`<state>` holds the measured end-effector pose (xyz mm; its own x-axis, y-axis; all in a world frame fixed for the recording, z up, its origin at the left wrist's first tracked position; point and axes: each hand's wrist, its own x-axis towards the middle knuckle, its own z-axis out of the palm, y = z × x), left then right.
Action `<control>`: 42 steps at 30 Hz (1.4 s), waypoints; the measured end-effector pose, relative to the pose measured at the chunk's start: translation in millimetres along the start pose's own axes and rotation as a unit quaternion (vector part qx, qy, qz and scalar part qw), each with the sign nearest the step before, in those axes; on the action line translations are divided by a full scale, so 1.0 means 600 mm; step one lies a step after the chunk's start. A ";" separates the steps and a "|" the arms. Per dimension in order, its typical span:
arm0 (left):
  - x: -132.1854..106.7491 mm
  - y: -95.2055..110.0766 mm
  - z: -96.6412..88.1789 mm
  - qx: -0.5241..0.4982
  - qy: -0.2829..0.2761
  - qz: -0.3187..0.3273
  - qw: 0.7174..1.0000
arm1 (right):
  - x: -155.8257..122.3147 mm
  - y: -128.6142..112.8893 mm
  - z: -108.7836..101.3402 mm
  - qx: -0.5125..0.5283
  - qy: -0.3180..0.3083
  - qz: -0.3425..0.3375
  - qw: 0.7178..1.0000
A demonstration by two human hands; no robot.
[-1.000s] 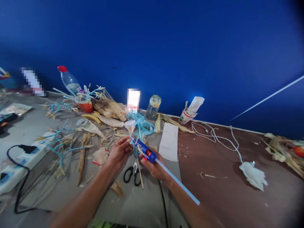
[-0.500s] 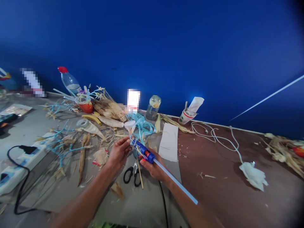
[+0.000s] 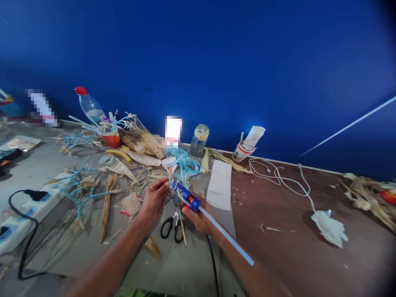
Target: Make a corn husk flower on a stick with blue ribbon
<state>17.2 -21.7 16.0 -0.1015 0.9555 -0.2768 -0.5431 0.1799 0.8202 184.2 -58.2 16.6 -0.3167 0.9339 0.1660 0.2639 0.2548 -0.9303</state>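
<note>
While I'm watching, a white power strip [image 3: 43, 207] is lying far left on the tabletop [image 3: 179, 272], the left hand's [image 3: 156, 199] fingers are pinching a small pale piece [image 3: 172, 170], and a blue glue gun [image 3: 185, 194] is pointing its tip at it, the right hand's [image 3: 200, 218] fingers grasping the body beside white paper [image 3: 219, 185].

room: brown tabletop [image 3: 293, 210], right; obstacles: glue stick [image 3: 227, 237]; scissors [image 3: 176, 217]; glass jar [image 3: 199, 142]

right grip [image 3: 199, 215] holds blue glue gun [image 3: 187, 195] | left grip [image 3: 157, 194] pinches pale piece [image 3: 172, 170]
</note>
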 end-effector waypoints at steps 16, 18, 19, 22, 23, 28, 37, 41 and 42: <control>0.003 -0.006 -0.005 0.035 -0.003 0.022 0.999 | 0.001 0.006 0.003 -0.004 0.005 -0.007 1.000; 0.004 -0.008 -0.007 0.047 -0.001 0.033 0.998 | 0.001 0.005 0.003 -0.006 0.000 -0.008 1.000; 0.005 -0.008 -0.008 0.053 -0.001 0.038 0.998 | 0.001 0.005 0.002 -0.004 0.000 -0.006 1.000; 0.006 -0.009 -0.010 0.065 -0.003 0.046 0.997 | 0.000 0.003 0.002 -0.002 0.003 0.005 1.000; 0.006 -0.009 -0.009 0.067 -0.004 0.046 0.997 | 0.000 0.002 0.002 -0.001 -0.001 0.006 1.000; 0.002 -0.005 -0.005 0.091 0.016 0.075 0.993 | 0.001 0.000 0.001 0.002 0.017 0.006 1.000; -0.001 -0.002 -0.001 0.138 0.034 0.099 0.985 | 0.002 0.002 0.001 0.001 0.013 0.009 1.000; -0.001 -0.001 0.001 0.133 0.043 0.093 0.986 | 0.002 0.001 0.000 -0.005 0.004 0.002 1.000; 0.000 -0.001 0.001 0.133 0.042 0.095 0.986 | 0.001 0.001 -0.001 -0.005 0.000 0.002 1.000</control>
<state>18.1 -21.8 16.0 -0.2548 0.9573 -0.1368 -0.2702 0.0653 0.9606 184.7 -57.1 16.1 -0.3160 0.9347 0.1629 0.2736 0.2542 -0.9276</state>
